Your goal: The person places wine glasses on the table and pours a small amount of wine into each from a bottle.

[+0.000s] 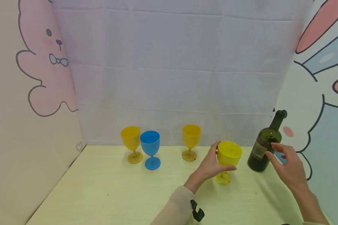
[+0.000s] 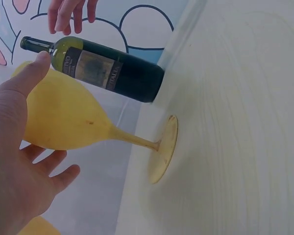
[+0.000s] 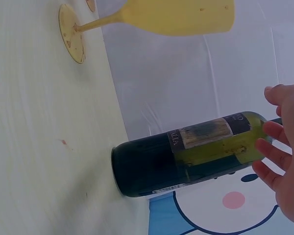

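Observation:
My left hand (image 1: 211, 165) is around the bowl of a yellow goblet (image 1: 228, 153), thumb on the near side and fingers on the far side. The goblet stands upright, its foot at the tabletop. In the left wrist view the thumb crosses the yellow bowl (image 2: 63, 115), and the index finger is hidden. A dark green wine bottle (image 1: 259, 151) with a label stands right of this goblet. Beside its shoulder and neck is my right hand (image 1: 291, 167), fingers loosely bent and thumb apart; in the right wrist view its fingers (image 3: 274, 152) overlap the bottle's upper end without gripping.
At the back left of the pale table (image 1: 107, 187) stand a yellow goblet (image 1: 130, 137) and, close beside it, a blue goblet (image 1: 150, 142). Another yellow goblet (image 1: 191, 136) stands behind my left hand. A white cloth (image 1: 169, 68) hangs along the back.

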Action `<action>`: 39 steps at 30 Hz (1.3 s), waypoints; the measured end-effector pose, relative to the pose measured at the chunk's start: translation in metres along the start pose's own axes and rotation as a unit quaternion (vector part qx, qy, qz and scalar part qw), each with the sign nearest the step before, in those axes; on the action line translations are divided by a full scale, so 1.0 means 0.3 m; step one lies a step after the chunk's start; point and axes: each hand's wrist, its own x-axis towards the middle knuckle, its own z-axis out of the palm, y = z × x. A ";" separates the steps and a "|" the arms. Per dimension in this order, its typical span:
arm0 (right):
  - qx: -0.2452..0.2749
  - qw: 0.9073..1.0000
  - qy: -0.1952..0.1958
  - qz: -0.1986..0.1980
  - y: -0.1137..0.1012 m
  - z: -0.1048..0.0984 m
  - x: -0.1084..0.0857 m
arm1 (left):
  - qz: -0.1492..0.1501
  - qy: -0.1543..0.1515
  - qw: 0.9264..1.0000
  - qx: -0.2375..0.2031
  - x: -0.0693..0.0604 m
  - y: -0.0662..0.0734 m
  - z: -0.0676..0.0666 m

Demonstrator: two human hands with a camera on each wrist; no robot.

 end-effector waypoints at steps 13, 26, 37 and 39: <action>0.017 1.000 0.009 0.007 0.016 0.011 0.011 | 0.017 0.054 0.997 -0.048 0.017 -0.012 0.041; 0.021 0.999 0.015 0.038 0.049 -0.003 0.032 | 0.013 0.045 0.997 -0.060 0.021 -0.005 0.039; 0.062 0.994 0.006 0.095 0.086 -0.014 0.056 | 0.006 0.061 0.997 -0.049 0.014 0.000 0.044; 0.062 0.993 0.003 0.097 0.095 -0.012 0.060 | 0.007 0.061 0.997 -0.045 0.013 -0.001 0.040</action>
